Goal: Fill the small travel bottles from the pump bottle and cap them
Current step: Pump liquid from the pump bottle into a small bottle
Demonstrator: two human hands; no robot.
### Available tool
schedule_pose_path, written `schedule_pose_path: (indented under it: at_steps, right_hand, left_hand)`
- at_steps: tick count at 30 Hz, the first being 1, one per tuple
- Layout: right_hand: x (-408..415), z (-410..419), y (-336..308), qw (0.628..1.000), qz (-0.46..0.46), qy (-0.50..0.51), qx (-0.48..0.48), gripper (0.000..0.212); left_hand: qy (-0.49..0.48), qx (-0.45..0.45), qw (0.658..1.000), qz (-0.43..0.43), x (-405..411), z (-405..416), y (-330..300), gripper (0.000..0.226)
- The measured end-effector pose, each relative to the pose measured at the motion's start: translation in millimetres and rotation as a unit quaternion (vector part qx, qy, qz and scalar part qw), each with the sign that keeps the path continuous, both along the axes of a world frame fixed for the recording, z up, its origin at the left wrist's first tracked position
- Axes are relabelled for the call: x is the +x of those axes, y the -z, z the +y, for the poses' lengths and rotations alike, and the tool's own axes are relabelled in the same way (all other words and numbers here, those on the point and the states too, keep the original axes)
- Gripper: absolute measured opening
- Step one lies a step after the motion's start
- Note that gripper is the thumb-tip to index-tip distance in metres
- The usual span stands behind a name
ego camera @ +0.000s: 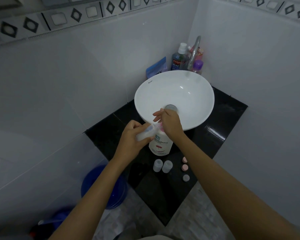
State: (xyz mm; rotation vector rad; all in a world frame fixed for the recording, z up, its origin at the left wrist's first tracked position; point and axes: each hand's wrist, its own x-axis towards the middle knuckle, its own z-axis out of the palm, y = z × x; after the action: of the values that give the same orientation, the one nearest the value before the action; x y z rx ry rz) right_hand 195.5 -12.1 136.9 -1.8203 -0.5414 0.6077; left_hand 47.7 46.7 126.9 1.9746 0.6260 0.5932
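At the black counter before the basin, my left hand [130,141] grips a tilted travel bottle [145,133] at the pump bottle [160,144] spout while my right hand [170,122] presses the pump, seemingly mid-fill; capping comes next.

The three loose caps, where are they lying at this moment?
In the head view, the three loose caps lie in a row on the black counter, right of the two small bottles, under the right forearm.

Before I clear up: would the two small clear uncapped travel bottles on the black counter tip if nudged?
Probably: the two small clear travel bottles look empty, so light. They stand upright near the black counter edge, so a nudge might topple them.
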Motion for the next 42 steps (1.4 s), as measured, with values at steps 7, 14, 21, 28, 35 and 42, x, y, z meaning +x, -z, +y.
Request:
schedule_pose_path:
  at_steps: [7,14,21,28,35,42]
  right_hand:
    - [8.2,-6.6,-21.4,0.993,0.001,-0.099,0.062,0.037]
    - [11.0,-3.2,-1.4,0.995,-0.045,-0.085,0.006,0.039]
    - [11.7,-5.9,-5.8,0.993,-0.042,-0.113,-0.001,0.037]
    - [12.4,-5.5,-10.0,0.992,-0.047,-0.106,0.043,0.037]
    - [5.2,-6.5,1.2,0.994,-0.066,-0.089,-0.023,0.039]
    - [12.5,-7.7,-24.6,0.99,0.008,-0.14,0.02,0.038]
  left_hand:
    - [0.023,-0.005,0.999,-0.024,-1.0,2.8,-10.7,0.036]
    - [0.023,-0.016,1.0,-0.004,0.0,4.4,-5.5,0.035]
    - [0.031,-0.025,0.999,0.007,-0.7,3.6,-7.1,0.036]
    - [0.044,-0.012,0.999,0.002,0.5,9.2,-13.4,0.045]
    - [0.05,-0.009,0.999,0.017,-0.3,9.5,-1.9,0.039]
    - [0.054,-0.02,0.998,-0.009,-0.9,11.3,-8.7,0.045]
